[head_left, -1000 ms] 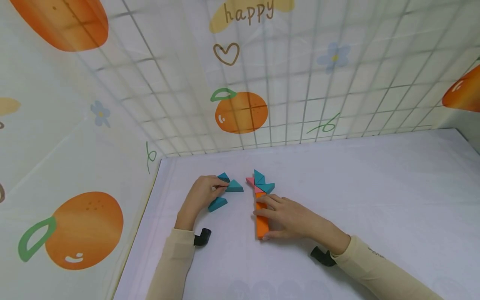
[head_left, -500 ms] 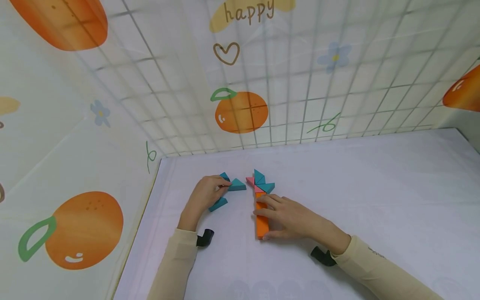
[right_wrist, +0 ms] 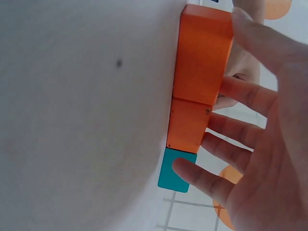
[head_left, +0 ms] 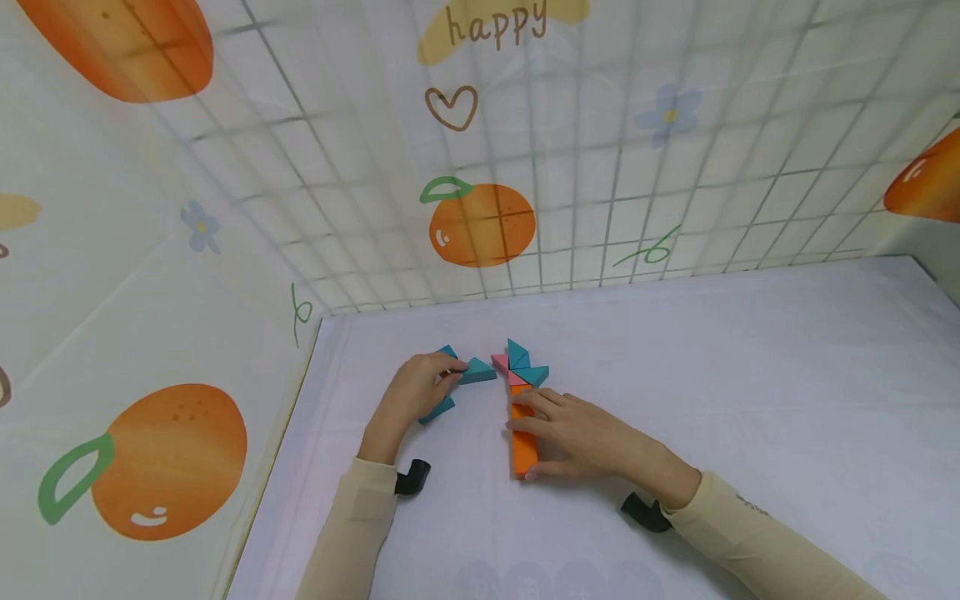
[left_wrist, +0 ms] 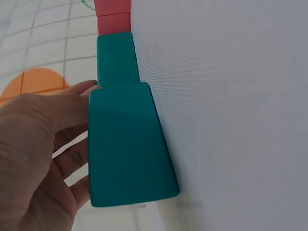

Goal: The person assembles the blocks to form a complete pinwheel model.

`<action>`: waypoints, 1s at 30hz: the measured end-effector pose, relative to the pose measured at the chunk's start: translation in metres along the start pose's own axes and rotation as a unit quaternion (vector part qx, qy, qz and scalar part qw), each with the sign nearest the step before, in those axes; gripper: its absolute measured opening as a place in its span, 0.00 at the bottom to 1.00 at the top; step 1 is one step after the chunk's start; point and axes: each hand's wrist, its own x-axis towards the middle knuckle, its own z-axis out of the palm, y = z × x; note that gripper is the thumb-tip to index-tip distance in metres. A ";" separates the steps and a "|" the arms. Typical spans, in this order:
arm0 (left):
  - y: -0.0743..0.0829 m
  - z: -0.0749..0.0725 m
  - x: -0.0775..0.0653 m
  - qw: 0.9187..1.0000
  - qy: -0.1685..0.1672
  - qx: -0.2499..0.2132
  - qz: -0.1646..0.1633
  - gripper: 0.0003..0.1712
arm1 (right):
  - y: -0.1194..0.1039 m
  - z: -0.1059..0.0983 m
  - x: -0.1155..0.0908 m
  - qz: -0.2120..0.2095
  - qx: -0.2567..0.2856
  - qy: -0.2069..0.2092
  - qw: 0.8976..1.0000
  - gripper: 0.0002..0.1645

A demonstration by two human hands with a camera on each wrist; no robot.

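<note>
My left hand (head_left: pixel 420 385) pinches the left end of a teal triangular block (head_left: pixel 480 373), its right tip close to a pink triangle (head_left: pixel 501 362). Two more teal-blue blocks lie partly hidden by this hand, one behind it (head_left: pixel 447 351) and one in front (head_left: pixel 438 409). With fingers spread and nearly straight, my right hand (head_left: pixel 573 433) rests on a column of orange blocks (head_left: pixel 522 457), thumb at the near end. The right wrist view shows two orange blocks (right_wrist: pixel 202 57) in line with a teal one (right_wrist: pixel 173 175). Pink and teal triangles (head_left: pixel 517 354) fan out at the column's far end.
A pale cloth covers the table (head_left: pixel 712 375). Behind it stands a wall hung with a printed curtain (head_left: pixel 585 192), and another curtain (head_left: pixel 150 317) runs along the left side. A black wrist mount (head_left: pixel 412 477) sits on the left sleeve, another (head_left: pixel 645 512) on the right.
The left hand has slid the teal triangular block to the right, toward the pink triangle, and the block has turned slightly. The right hand and the orange column have stayed in place.
</note>
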 end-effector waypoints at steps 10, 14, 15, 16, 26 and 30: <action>0.005 0.002 0.001 1.000 0.006 0.011 0.019 0.14 | 0.000 0.000 0.000 -0.001 0.002 0.004 1.000 0.37; 0.005 0.004 0.002 0.999 0.009 0.016 0.030 0.14 | -0.001 0.000 0.001 0.001 0.002 0.004 1.000 0.37; 0.005 0.005 0.002 0.999 0.009 0.016 0.032 0.15 | -0.001 0.000 0.001 0.002 0.002 0.003 1.000 0.37; 0.006 0.005 0.002 0.999 0.010 0.015 0.035 0.15 | -0.001 0.000 0.001 0.002 0.002 0.003 1.000 0.37; 0.008 0.007 0.003 0.998 0.015 0.031 0.050 0.15 | 0.000 0.001 0.001 0.002 0.003 0.004 1.000 0.37; 0.009 0.009 0.003 0.998 0.013 0.036 0.055 0.15 | 0.000 0.002 0.000 0.002 0.001 0.002 1.000 0.37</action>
